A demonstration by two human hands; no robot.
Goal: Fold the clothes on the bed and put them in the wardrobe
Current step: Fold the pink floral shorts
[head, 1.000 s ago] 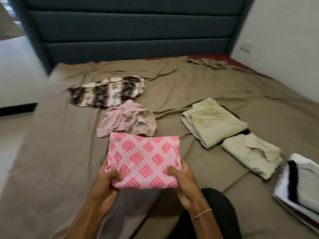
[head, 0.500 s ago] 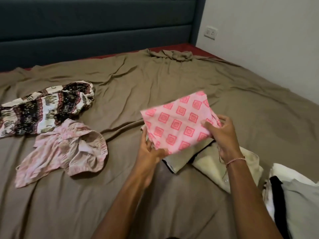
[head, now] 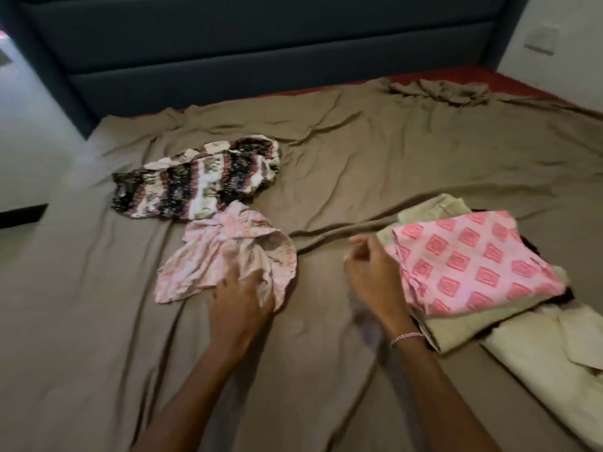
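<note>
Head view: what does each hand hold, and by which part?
The left hand grips the crumpled pale pink garment at its near edge. The right hand holds nothing, beside the folded pink diamond cloth.

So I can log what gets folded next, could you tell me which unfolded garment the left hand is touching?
The crumpled pale pink garment, under the left hand. The dark-and-cream patterned garment lies farther up the bed, untouched.
</note>
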